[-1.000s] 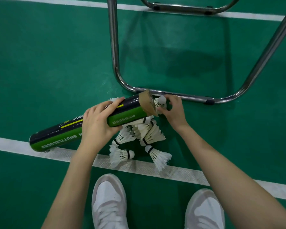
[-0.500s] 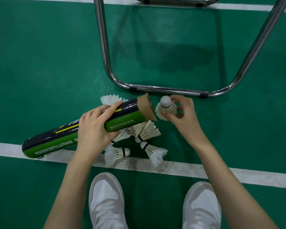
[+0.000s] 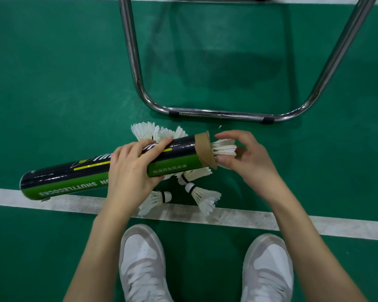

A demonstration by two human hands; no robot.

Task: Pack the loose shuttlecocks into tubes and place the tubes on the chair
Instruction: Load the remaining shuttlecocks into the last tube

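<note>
My left hand [image 3: 132,171] grips a black and green shuttlecock tube [image 3: 70,177] around its middle, held nearly level above the floor. The tube's brown cardboard mouth [image 3: 204,149] points right. My right hand [image 3: 247,158] pinches a white shuttlecock [image 3: 224,147] whose front end sits inside that mouth, feathers sticking out. Several loose white shuttlecocks lie on the green floor under the tube, among them one [image 3: 202,196] near the white line and another [image 3: 155,199] beside my left wrist. More feathers [image 3: 148,130] show behind the tube.
The chair's chrome tube frame [image 3: 218,113] rests on the floor just beyond the tube; its seat is out of view. A white court line [image 3: 249,219] crosses the green floor. My two white shoes [image 3: 140,258] stand below.
My right hand turned the shuttlecock and brought it left into the tube's mouth. The view shifted slightly; the tube stays in my left hand.
</note>
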